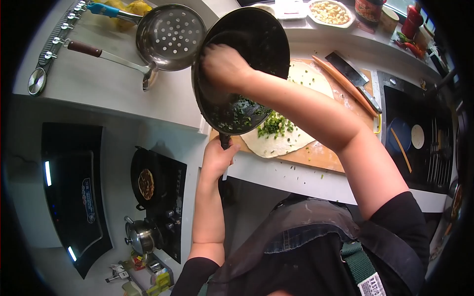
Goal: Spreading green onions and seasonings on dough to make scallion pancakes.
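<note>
My left hand (218,157) grips the handle of a dark wok (259,40), which is tilted above a wooden board (329,159). Inside the wok, against its far left wall, is my right hand (226,66); it is blurred and its fingertips are hard to make out. Chopped greens (242,111) cling to the wok's lower inside. Partly under the wok lies a flat sheet of dough (276,148) with a heap of chopped scallions (276,124) on it. A wooden rolling pin (344,85) and a cleaver (346,68) rest at the board's right side.
A perforated skimmer (170,37) and a ladle (150,76) hang left of the wok. On the cooktop (172,207) stand a pan with a browned flatbread (146,184) and a steel pot (142,236). A sink (418,103) lies right of the board. A bowl of peeled garlic or nuts (329,13) sits on the ledge.
</note>
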A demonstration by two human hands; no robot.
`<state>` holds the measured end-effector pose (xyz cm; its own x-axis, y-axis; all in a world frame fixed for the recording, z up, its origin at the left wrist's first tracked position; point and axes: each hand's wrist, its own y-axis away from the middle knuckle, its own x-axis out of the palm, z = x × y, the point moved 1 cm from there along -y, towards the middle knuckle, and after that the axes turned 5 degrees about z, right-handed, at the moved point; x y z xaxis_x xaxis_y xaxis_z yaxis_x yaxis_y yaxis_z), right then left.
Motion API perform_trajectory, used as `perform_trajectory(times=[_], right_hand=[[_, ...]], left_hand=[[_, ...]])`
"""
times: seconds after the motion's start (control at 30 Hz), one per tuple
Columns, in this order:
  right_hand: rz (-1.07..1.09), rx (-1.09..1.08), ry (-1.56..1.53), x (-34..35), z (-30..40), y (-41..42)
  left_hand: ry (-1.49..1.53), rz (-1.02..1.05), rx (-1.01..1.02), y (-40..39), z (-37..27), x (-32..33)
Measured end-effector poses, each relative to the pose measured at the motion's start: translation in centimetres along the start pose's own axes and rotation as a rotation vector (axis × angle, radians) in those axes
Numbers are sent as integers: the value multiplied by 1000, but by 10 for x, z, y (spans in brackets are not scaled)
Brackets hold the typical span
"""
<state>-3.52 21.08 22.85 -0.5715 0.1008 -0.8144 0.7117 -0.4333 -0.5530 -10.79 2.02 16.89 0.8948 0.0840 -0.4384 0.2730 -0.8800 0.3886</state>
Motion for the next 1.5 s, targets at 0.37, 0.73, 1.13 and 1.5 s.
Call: perform_trajectory(times=[0.37, 0.73, 1.13, 1.5], right_hand=[[385, -529, 174, 66, -55, 105], [-104, -467, 46, -4, -74, 3], [63, -202, -3, -20, -76, 16], [69, 247, -442, 77, -108, 106]], left_hand=[[12, -31, 41, -1, 9, -8], [-57, -39, 25, 13, 7, 5], [-74, -117, 78, 14, 8, -5], [89, -39, 66, 12, -3, 6]])
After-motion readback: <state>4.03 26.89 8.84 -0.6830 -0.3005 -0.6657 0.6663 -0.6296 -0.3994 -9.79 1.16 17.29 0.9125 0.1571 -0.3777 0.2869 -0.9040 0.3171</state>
